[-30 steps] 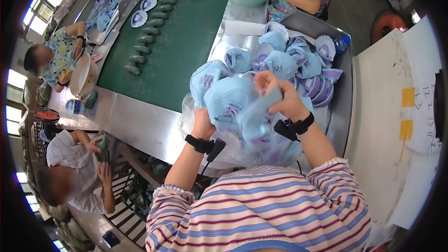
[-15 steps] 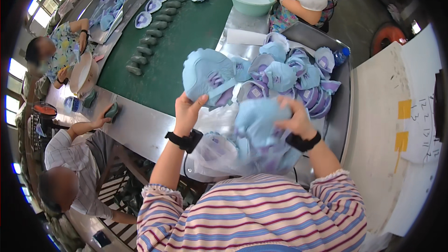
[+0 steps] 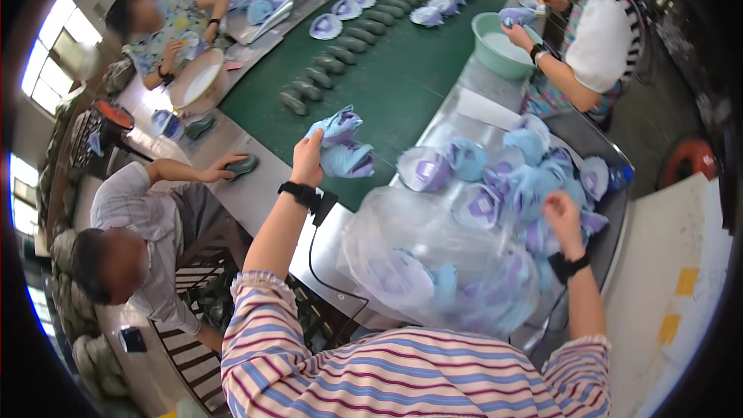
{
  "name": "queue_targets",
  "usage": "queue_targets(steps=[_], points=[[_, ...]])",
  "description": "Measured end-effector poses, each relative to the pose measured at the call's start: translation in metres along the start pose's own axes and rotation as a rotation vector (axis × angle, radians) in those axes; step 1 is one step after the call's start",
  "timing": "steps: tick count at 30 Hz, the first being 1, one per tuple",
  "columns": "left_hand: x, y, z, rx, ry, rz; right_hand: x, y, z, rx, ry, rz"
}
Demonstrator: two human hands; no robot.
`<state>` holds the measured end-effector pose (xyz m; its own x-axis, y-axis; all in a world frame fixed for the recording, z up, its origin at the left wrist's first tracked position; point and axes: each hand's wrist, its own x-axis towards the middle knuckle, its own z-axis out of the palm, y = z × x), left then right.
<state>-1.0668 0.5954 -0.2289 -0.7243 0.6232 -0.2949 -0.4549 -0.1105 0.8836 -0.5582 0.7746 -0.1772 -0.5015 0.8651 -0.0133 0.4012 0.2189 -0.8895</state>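
Observation:
Light-blue and purple shoe uppers (image 3: 340, 147), apparently a pair, are pinched in my left hand (image 3: 307, 161) above the near edge of the green belt. My right hand (image 3: 566, 224) is over the right side of a heap of similar uppers (image 3: 534, 186), its fingers loosely bent and apart, with nothing visible in them. Whether the fingertips touch the heap I cannot tell. Close in front of me lies a clear plastic bag (image 3: 379, 224) with more uppers showing through it. Black bands are on both my wrists.
Rows of dark green shoe lasts (image 3: 340, 54) and uppers line the green conveyor belt (image 3: 387, 85). A green basin (image 3: 495, 46) stands by a person at the far right. A seated person (image 3: 139, 217) at left touches a last. A blue-capped bottle (image 3: 619, 178) stands right of the heap.
My left hand has carried its uppers left, away from the heap. My right hand has let go of the light-blue upper and moved right over the heap. The view has shifted.

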Motion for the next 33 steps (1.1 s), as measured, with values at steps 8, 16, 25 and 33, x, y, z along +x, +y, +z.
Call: queue_targets(steps=[8,16,25,33], points=[[0.117,0.121,-0.065,0.367,0.318,0.225,-0.037,-0.070,0.118,-0.064,-0.680,-0.086],[-0.025,0.028,0.036,0.512,-0.807,-0.104,-0.056,-0.021,0.158,-0.255,-0.922,-0.170],[-0.210,-0.066,0.041,1.500,-1.379,0.794,-0.058,0.001,0.164,-0.538,-1.167,-0.276],[-0.269,-0.026,-0.025,1.702,-1.183,0.269,-0.067,0.001,0.160,-0.630,-0.997,-0.195]])
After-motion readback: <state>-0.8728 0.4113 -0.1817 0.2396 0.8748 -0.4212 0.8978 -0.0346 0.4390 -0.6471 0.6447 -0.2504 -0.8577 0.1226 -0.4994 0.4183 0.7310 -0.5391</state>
